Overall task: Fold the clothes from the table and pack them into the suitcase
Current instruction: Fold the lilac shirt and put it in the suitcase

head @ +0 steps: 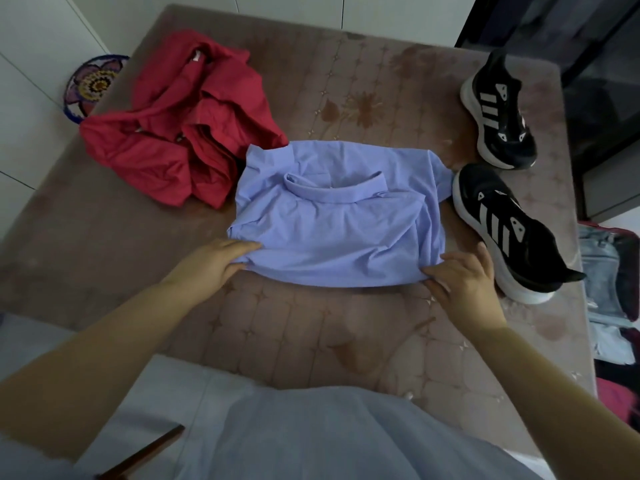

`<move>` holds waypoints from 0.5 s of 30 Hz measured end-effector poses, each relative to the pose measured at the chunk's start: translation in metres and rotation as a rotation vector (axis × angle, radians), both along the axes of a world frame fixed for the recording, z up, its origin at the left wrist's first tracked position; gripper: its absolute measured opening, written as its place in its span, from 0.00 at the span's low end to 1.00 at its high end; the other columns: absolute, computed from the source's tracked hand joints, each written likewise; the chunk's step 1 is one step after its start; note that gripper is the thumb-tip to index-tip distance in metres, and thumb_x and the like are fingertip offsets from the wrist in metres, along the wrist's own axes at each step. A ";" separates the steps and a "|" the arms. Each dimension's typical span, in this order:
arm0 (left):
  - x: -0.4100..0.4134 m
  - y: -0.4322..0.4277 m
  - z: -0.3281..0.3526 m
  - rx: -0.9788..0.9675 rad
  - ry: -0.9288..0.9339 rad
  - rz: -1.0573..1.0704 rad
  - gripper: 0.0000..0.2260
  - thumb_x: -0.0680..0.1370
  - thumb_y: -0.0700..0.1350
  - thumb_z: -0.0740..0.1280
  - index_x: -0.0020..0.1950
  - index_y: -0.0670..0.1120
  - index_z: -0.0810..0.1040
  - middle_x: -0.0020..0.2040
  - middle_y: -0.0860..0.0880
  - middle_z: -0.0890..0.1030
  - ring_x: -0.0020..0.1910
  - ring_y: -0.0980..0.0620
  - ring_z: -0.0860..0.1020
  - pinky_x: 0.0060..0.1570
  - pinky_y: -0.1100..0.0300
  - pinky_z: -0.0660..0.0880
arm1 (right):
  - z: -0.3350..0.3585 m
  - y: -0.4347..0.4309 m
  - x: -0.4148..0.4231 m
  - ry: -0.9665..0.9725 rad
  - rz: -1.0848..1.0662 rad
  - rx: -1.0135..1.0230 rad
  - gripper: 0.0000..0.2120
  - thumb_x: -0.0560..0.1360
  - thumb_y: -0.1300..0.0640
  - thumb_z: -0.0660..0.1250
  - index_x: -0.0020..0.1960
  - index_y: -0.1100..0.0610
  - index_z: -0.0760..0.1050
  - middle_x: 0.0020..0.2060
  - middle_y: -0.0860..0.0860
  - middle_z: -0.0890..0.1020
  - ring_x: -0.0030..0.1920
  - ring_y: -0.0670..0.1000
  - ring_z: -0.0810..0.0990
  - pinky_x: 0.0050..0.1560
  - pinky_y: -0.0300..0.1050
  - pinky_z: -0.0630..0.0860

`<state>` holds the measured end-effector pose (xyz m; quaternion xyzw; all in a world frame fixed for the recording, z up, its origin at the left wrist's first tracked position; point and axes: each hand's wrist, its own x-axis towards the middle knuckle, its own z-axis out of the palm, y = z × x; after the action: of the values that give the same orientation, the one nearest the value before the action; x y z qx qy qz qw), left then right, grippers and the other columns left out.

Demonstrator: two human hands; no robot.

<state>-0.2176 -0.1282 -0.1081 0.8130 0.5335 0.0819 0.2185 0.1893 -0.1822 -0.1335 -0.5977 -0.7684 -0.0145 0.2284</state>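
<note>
Blue shirt [339, 223], folded square with collar up, lying in the middle of the table [294, 327], against a crumpled red garment [173, 133] on its left and just beside the near sneaker [509, 233] on its right (far sneaker [498, 112] well apart, toward the back). Near left corner pinched between thumb and curled fingers of the left hand [218, 261]; near right corner pinched the same way by the right hand [462, 280]. Suitcase [628, 271] open past the table's right edge, denim inside

A bench [311, 323] covered in a brownish quilted cloth with a flower pattern stands in soft, even light beside white panelled walls [34, 46], with a round, brightly patterned dish [91, 83] by its far left corner and a dark glossy cabinet [595, 81] at the far right.
</note>
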 end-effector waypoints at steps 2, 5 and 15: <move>-0.002 -0.003 0.010 -0.018 -0.007 0.032 0.20 0.75 0.36 0.69 0.66 0.46 0.75 0.61 0.43 0.78 0.58 0.44 0.77 0.52 0.66 0.65 | 0.010 -0.004 0.010 -0.018 0.047 0.025 0.13 0.69 0.51 0.63 0.41 0.58 0.84 0.33 0.53 0.82 0.46 0.52 0.72 0.68 0.56 0.53; -0.009 -0.017 0.011 -0.086 0.050 -0.004 0.23 0.75 0.37 0.68 0.69 0.48 0.71 0.65 0.44 0.76 0.61 0.44 0.75 0.53 0.64 0.66 | 0.014 -0.017 0.024 -0.079 0.116 0.038 0.09 0.67 0.53 0.69 0.39 0.57 0.84 0.33 0.55 0.81 0.46 0.52 0.72 0.69 0.55 0.53; -0.015 -0.084 -0.009 -0.127 0.081 -0.404 0.15 0.62 0.43 0.70 0.48 0.53 0.83 0.45 0.61 0.78 0.46 0.63 0.73 0.45 0.82 0.62 | -0.004 -0.097 0.044 -0.167 0.258 -0.212 0.28 0.78 0.38 0.51 0.33 0.49 0.81 0.31 0.45 0.80 0.42 0.48 0.74 0.68 0.49 0.55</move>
<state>-0.2326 -0.2119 -0.1169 0.8905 0.3724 -0.0302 0.2597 0.2336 -0.2789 -0.1378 -0.5116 -0.8522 0.0465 0.0993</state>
